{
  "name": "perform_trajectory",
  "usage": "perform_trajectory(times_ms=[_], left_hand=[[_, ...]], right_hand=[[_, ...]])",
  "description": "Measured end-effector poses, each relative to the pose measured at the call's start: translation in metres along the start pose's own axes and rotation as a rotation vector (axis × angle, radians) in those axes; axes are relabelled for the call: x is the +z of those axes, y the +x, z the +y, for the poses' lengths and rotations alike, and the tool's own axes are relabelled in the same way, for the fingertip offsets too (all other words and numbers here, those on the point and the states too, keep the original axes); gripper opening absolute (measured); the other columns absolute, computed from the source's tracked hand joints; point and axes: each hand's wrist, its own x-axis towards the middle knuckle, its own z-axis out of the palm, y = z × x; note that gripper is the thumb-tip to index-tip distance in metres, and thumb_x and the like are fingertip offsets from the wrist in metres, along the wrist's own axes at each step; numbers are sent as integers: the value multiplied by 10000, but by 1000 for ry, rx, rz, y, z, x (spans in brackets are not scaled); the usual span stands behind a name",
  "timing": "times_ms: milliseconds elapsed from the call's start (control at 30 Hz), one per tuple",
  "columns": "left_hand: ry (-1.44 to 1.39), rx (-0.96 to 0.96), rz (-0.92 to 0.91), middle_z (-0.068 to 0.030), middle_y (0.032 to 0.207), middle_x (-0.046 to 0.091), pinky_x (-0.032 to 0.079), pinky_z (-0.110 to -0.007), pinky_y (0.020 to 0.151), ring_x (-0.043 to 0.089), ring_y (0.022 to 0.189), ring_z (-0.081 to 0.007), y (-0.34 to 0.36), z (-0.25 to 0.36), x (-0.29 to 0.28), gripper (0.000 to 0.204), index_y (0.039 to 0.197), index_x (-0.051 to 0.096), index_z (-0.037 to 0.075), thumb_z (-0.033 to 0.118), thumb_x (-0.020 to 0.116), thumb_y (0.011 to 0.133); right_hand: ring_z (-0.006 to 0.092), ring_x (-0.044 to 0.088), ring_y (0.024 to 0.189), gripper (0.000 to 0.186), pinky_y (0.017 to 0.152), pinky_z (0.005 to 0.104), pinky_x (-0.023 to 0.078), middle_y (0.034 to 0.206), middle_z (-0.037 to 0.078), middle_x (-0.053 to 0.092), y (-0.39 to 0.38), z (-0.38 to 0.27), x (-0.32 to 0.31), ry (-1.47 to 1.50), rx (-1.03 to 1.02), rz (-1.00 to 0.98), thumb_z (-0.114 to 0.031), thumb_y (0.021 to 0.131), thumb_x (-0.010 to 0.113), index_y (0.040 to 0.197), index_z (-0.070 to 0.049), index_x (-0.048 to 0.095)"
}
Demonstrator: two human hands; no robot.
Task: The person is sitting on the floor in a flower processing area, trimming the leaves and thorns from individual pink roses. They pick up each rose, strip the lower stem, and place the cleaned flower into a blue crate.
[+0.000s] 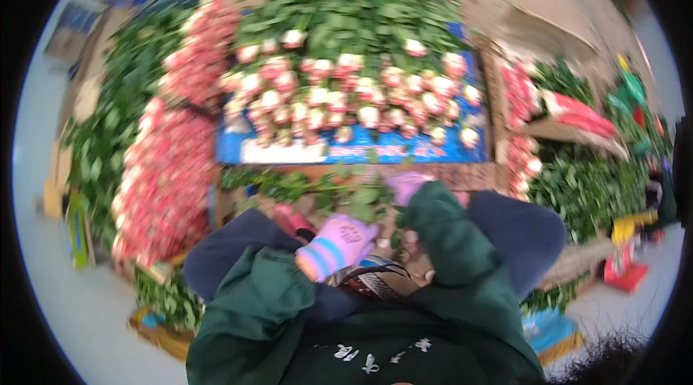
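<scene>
My left hand [338,242], in a purple glove with blue bands at the wrist, is low between my knees. Its fingers look curled under, and what they hold, if anything, is hidden. Just above it lie loose green rose leaves and stems [367,203]. My right hand [406,186], also in a purple glove, is farther forward at the near edge of the wooden stand; the sleeve covers part of it and its fingers are blurred. Beyond both hands, pink-and-white roses [339,100] lie in rows on a blue printed sheet [238,150], heads toward me.
Tall stacks of pink roses [166,176] stand at the left. More roses [521,96] lie on a rack at the right, next to a wooden side board [494,103]. Leaf scraps and cut pieces [411,246] are scattered on the ground below my hands.
</scene>
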Motion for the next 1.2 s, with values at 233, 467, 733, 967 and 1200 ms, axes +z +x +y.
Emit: perform_trajectory(times_ms=[233,467,733,967,1200], left_hand=[[-328,-135,348,-206,824,639,499,-481,676,629,769,-399,-50,25,0,399,972,610,32,416,571,868],[-665,-430,972,-198,955,634,499,-439,746,632,889,-362,-171,93,-32,320,1126,573,77,308,552,907],[-714,-1199,1429,-46,708,637,479,-298,622,613,629,-195,-368,30,4,252,1030,679,78,294,610,919],[-924,-1625,980,-73,780,691,499,-285,620,628,619,-149,-457,-142,139,445,1041,673,-5,416,608,910],[-555,-1874,718,-198,1068,679,453,-434,949,618,1066,-367,-410,-206,172,615,1098,680,44,573,429,908]], right_hand=[[355,638,969,415,832,420,511,995,172,667,-68,-50,-51,228,-52,509,-136,655,768,1049,-56,666],[220,672,776,269,682,326,523,880,88,693,-93,-296,-161,330,-594,387,-192,789,691,984,-12,645],[277,686,782,524,726,352,537,1011,186,689,-86,-374,-163,401,-763,284,-124,820,675,1292,33,511],[245,681,815,497,747,335,547,1004,194,679,-97,-316,-138,414,-389,200,-78,854,613,1321,39,488],[232,679,814,469,756,335,539,947,154,686,-113,-272,-137,383,-181,171,-103,870,591,1311,27,499]])
